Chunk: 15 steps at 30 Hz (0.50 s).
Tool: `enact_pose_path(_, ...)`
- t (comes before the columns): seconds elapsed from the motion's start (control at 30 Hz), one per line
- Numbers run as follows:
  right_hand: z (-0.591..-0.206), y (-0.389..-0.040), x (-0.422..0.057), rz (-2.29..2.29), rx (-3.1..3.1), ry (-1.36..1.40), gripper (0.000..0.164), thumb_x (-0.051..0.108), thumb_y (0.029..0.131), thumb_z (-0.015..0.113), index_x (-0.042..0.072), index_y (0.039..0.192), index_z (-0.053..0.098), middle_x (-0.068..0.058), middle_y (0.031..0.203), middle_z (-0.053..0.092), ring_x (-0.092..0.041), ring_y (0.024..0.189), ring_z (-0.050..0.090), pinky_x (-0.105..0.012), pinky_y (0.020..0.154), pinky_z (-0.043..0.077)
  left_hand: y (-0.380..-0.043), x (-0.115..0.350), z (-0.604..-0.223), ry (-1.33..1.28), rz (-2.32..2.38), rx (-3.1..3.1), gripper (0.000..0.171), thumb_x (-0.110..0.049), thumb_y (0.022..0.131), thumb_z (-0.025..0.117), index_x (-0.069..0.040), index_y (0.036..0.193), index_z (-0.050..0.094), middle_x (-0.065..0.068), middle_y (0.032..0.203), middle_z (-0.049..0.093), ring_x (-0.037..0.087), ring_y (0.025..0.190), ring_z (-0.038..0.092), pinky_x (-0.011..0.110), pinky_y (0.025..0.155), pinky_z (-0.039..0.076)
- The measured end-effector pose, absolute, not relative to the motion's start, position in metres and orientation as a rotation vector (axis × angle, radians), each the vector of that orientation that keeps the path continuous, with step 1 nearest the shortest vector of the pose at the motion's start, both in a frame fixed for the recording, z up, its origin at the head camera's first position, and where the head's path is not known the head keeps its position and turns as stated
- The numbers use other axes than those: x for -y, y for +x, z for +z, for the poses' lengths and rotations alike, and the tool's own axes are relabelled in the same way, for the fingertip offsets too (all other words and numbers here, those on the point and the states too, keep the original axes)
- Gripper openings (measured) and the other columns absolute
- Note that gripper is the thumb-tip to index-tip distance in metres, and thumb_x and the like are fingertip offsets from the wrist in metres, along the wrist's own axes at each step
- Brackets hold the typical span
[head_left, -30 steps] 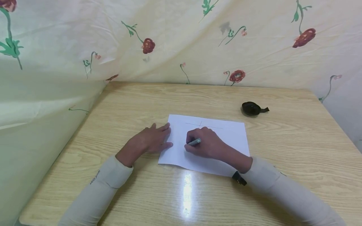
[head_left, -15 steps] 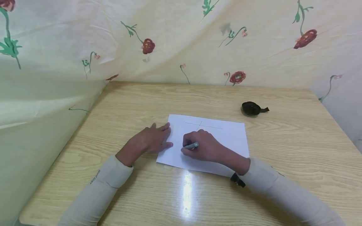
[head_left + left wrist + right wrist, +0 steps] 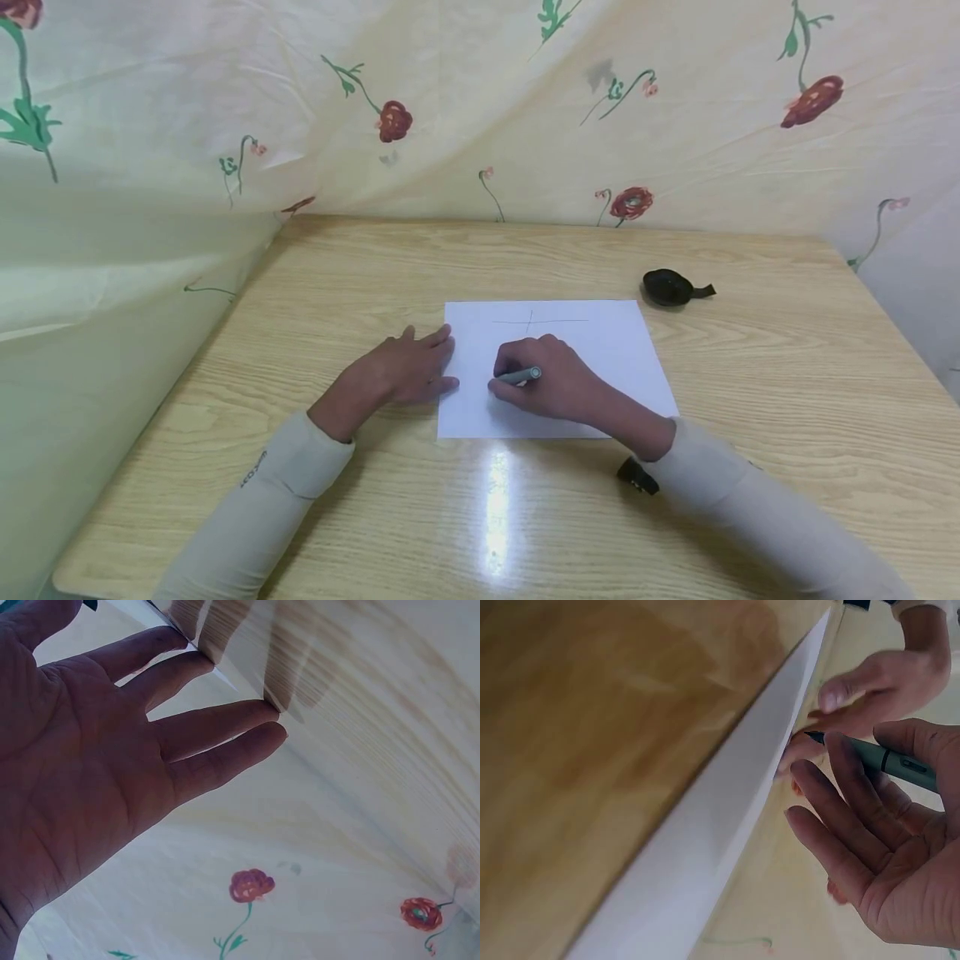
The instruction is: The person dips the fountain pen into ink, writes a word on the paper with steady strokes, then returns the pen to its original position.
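A white sheet of paper lies on the wooden table, with a long thin line crossed by a short one near its far edge. My left hand rests at the sheet's left edge, fingers spread; the left wrist view shows the palm and straight fingers. Over the middle of the paper, my right hand pinches a grey-green pen. In the right wrist view the dark tip of the pen looks uncapped. Whether that tip touches the paper, I cannot tell.
A small black pan-shaped dish with a short handle sits on the table at the back right. A flower-patterned cloth hangs behind the table and along its left side. A black wrist-camera piece is under the right wrist.
The sheet has turned anticlockwise, its near and far edges now about level. My right hand went slightly left and nearer, then back right with the pen. My left hand stays put.
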State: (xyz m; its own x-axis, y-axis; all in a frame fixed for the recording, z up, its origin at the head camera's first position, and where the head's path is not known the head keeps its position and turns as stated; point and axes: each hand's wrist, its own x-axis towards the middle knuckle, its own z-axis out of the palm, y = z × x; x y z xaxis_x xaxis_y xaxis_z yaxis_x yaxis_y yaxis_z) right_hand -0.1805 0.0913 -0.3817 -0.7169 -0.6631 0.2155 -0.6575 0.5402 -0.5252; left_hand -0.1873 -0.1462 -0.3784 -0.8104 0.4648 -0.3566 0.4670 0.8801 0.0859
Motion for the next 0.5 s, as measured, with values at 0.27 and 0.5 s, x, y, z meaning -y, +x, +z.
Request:
enact_pose_path(0.27, -0.373, -0.202, -0.117, -0.995, -2.888, -1.007, 0.01, 0.02, 0.089, 0.074, 0.01, 0.087, 0.071, 0.003, 0.079, 0.073, -0.009, 0.063, 0.061, -0.031, 0.06, 0.05, -0.183, 0.148, -0.377, 0.704, -0.053, -2.664, 0.076, -0.045, 0.101, 0.054, -0.004, 0.157, 0.025, 0.011, 0.165, 0.016, 0.059, 0.139, 0.024, 0.065, 0.106, 0.034)
enact_pose_path(0.5, -0.373, -0.223, -0.133, -1.011, -2.947, -0.799, 0.014, 0.02, 0.09, 0.07, 0.007, 0.09, 0.074, -0.003, 0.082, 0.074, -0.016, 0.064, 0.061, -0.033, 0.062, 0.048, -0.179, 0.148, -0.38, 0.718, -0.073, -2.672, 0.076, -0.045, 0.1, 0.056, -0.005, 0.157, 0.026, 0.011, 0.165, 0.017, 0.059, 0.138, 0.026, 0.065, 0.105, 0.035)
